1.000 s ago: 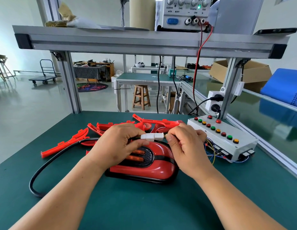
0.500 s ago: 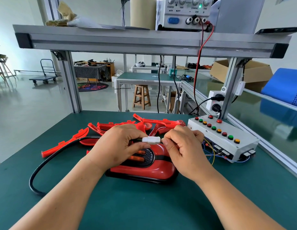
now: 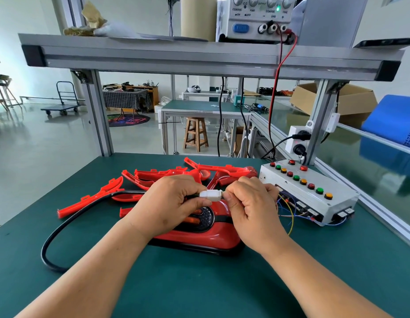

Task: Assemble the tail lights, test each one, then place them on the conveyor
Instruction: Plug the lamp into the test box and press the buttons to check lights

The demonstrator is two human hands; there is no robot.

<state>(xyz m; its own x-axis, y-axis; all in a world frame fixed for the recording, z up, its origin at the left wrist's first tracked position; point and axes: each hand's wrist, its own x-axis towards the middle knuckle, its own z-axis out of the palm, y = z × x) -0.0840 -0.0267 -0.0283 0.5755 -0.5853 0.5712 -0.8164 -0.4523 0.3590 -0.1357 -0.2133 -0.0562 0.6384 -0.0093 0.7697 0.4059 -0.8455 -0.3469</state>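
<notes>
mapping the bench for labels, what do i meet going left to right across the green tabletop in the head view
black cable → loose red lens strip → left hand → white connector → right hand → push-button test box

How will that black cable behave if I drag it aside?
Probably flexible yet springy: the black cable lies in a wide loop on the table. It runs under the left hand toward the white connector, so dragging may tug that.
</notes>
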